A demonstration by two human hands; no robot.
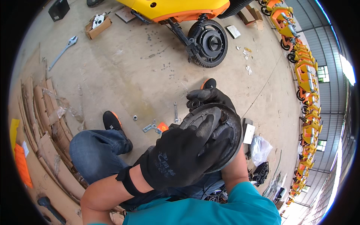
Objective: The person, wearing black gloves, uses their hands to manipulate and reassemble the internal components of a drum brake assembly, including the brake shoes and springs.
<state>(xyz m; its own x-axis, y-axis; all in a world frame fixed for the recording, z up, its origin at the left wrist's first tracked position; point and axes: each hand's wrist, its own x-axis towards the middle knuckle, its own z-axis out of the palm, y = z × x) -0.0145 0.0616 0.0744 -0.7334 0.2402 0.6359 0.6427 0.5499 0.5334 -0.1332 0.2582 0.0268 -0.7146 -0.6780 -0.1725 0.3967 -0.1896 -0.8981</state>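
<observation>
A round dark metal disc, which looks like a drum brake plate, is held tilted above my lap. My left hand, in a black glove, lies over its face with the fingers bent onto the inner parts. From the far side my right hand, also gloved in black, grips the rim. Beside the right fingertips shows a small dark ring-shaped part; whether it belongs to the disc I cannot tell. My left hand hides much of the disc's middle.
Ahead stands a yellow and orange scooter with its black wheel. On the floor lie an adjustable wrench, a small spanner, metal plates, flattened cardboard and a plastic bag. Scooters line the right side.
</observation>
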